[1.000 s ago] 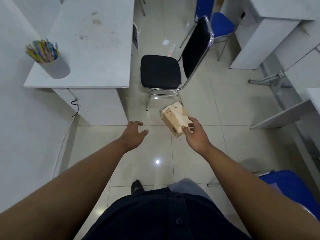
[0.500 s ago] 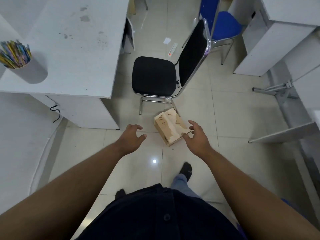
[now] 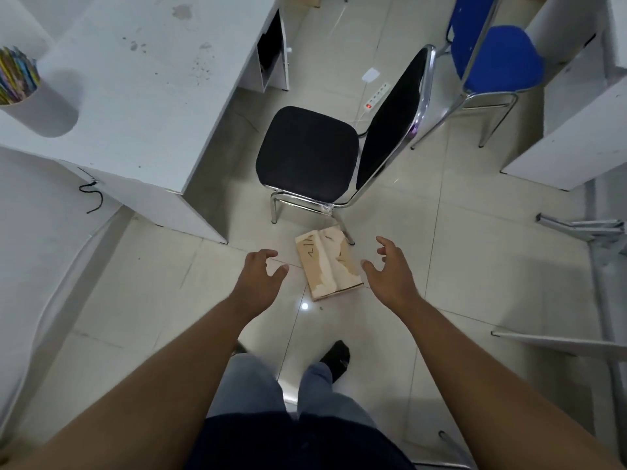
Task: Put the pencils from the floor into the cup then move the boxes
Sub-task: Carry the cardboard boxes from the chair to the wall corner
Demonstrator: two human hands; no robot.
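Note:
A small cardboard box (image 3: 327,262) lies on the tiled floor in front of a black chair. My left hand (image 3: 259,276) hovers just left of the box, fingers loosely spread, holding nothing. My right hand (image 3: 390,268) hovers just right of it, fingers spread, apart from the cardboard. A white cup (image 3: 32,108) full of coloured pencils (image 3: 15,76) stands on the white desk (image 3: 142,83) at the far left.
A black chair (image 3: 308,154) with chrome legs stands right behind the box. A blue chair (image 3: 498,59) and white furniture (image 3: 576,106) sit at the right. A power strip (image 3: 376,96) lies on the floor behind the chair. My feet stand on the tiles below.
My right hand has come off the box, which now lies on the floor. Both hands have spread to either side of it as I stepped closer.

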